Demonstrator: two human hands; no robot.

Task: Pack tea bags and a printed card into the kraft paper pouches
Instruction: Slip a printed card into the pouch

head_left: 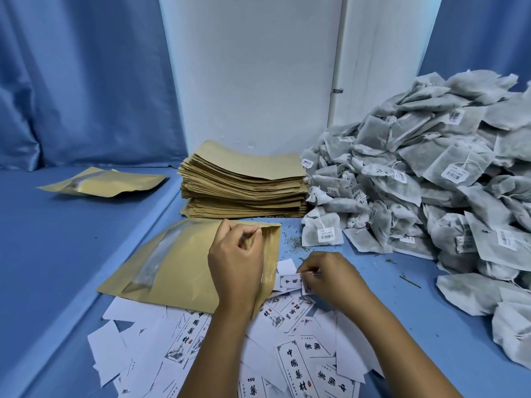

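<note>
Pouch [184,262] of kraft paper lies flat on the blue table [71,239], its open mouth pinched by the curled fingers of the left hand [237,262]. Just right of that, the right hand [327,275] pinches a printed card [290,282] beside the mouth, above the scattered cards [293,357]. Tea bags [431,196] are heaped beyond the right hand, stacked pouches [244,182] beyond the left

A small packing room: pouch stack [244,182], heaped tea bags [431,182].
</note>
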